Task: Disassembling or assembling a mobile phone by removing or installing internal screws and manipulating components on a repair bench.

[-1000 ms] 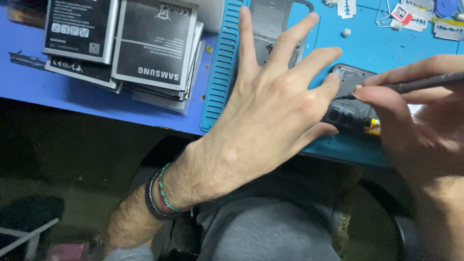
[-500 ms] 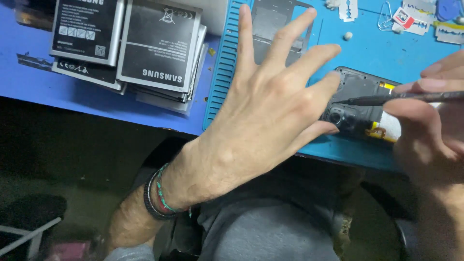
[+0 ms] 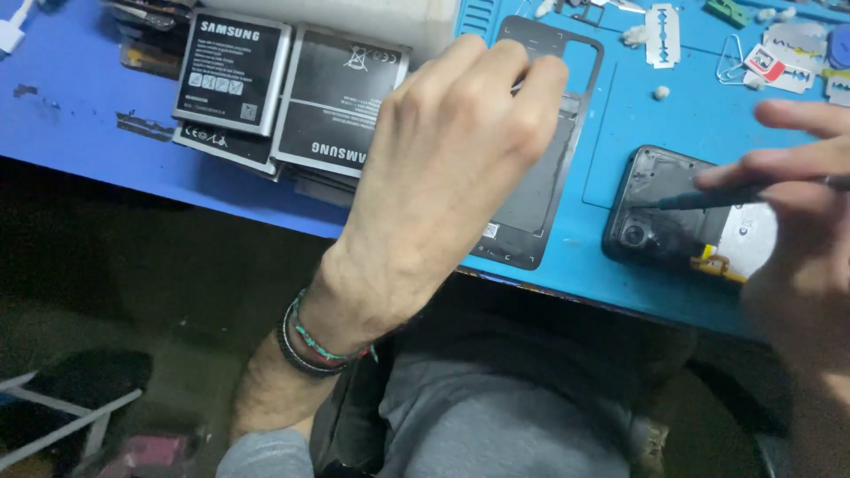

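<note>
My left hand [image 3: 452,150] lies over a grey phone back cover [image 3: 542,199] on the blue work mat [image 3: 633,115]. Its fingers are bent down onto the cover's upper part, and the fingertips are hidden, so a grip cannot be made out. To the right lies an opened dark phone [image 3: 660,232] with its camera module and a white and yellow part exposed. My right hand [image 3: 797,221] pinches a thin dark tool [image 3: 717,196], and the tool's tip rests on the phone's inner frame. A beaded bracelet sits on my left wrist.
A stack of flat phone batteries [image 3: 292,97] lies on the blue table [image 3: 71,124] left of the mat. A razor blade [image 3: 662,34], a paper clip [image 3: 730,57] and small parts lie along the mat's far side. The table edge runs just above my lap.
My left hand left the opened phone, moved left onto the back cover and curled its spread fingers. The right hand keeps the tool on the phone.
</note>
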